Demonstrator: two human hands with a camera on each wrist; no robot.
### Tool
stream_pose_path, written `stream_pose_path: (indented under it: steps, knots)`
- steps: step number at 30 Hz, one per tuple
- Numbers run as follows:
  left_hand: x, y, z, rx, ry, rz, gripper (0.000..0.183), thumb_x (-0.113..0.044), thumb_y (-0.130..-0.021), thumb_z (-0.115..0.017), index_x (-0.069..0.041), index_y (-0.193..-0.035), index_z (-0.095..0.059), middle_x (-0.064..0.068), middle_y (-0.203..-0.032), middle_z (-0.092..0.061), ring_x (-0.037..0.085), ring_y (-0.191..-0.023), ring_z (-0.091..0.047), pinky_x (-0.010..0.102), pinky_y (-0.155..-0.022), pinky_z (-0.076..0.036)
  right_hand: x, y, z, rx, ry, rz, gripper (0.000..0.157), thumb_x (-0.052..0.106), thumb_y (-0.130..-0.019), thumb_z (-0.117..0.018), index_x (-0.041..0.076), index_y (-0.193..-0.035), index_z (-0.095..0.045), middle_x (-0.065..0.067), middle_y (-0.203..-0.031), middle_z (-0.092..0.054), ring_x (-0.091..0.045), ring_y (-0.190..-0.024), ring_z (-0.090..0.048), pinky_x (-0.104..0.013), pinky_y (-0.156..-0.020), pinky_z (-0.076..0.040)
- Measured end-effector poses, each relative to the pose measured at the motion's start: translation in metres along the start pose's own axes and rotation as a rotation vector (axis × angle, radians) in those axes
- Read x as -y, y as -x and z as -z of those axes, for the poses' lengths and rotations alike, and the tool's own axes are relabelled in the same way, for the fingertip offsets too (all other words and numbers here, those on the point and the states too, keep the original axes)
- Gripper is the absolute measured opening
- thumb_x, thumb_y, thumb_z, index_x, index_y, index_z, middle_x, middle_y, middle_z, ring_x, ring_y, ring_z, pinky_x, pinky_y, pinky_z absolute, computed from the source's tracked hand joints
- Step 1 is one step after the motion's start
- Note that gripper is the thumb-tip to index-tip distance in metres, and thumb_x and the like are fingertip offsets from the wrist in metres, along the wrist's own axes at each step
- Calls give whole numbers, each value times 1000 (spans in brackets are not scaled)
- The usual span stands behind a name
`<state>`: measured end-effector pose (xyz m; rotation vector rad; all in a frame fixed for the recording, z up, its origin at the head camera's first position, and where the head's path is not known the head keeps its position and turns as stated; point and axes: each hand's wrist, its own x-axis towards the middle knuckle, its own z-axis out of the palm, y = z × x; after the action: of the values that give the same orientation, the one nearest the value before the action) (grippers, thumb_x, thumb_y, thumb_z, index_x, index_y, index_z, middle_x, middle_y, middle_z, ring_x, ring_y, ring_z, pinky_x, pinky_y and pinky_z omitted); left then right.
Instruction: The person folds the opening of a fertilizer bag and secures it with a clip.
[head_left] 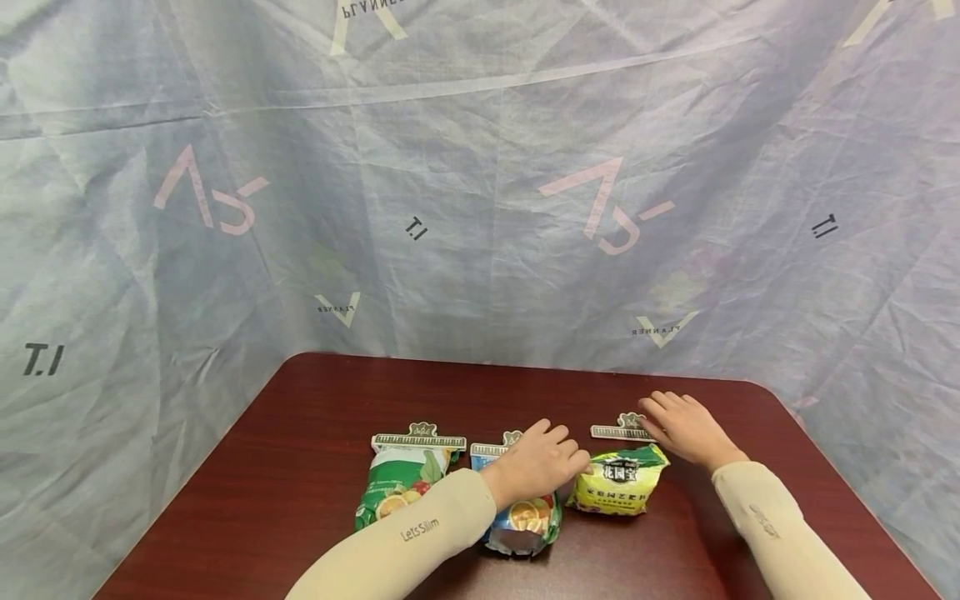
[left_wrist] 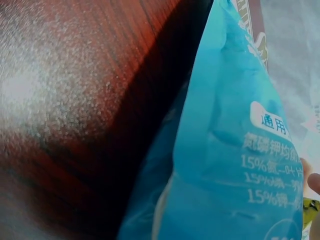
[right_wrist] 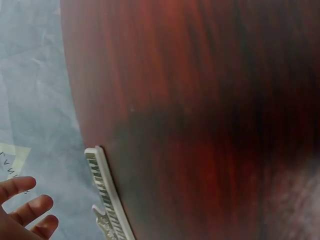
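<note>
My left hand (head_left: 538,460) hovers over a blue bag (head_left: 495,521), its fingertips at the left edge of a yellow-green bag (head_left: 618,485); whether they touch it I cannot tell. The blue bag's side (left_wrist: 230,150) fills much of the left wrist view, with a bit of the yellow bag at that view's right edge. Behind the yellow bag lies a pale clip (head_left: 618,432) with a striped bar, also seen in the right wrist view (right_wrist: 107,195). My right hand (head_left: 688,427) is at the clip's right end, fingers spread and loosely bent, gripping nothing visible.
Left of the blue bag lies a green-and-white bag (head_left: 393,479) with a similar clip (head_left: 418,442) along its top. Another clip (head_left: 487,450) sits at the blue bag's top, partly hidden by my left hand. Grey printed cloth (head_left: 480,208) hangs behind the dark red table (head_left: 315,400).
</note>
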<state>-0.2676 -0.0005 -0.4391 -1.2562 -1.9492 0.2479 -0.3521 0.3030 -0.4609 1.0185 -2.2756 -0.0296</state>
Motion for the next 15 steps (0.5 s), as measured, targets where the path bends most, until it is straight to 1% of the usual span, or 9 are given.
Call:
stream_pose_path:
  steps: [8,15]
  knots:
    - [0,1,1,-3,22,-5,23,-35,-96,-42,-21,-81,-51,-10,-71,-52,11,-63,-29,28,-61,-24,0,1,-15,138,-22,-96,29,30,-83,-66,11,-104,-59,-2,-94,-54,-22,-82,-55,-42,-65,-44]
    - [0,0,2,-28,7,-8,26,-36,-97,-38,-21,-80,-50,-10,-70,-51,12,-64,-26,28,-60,-26,1,0,-24,271,-33,-169,36,37,-88,-59,9,-112,-58,-5,-103,-54,-27,-94,-54,-49,-75,-43]
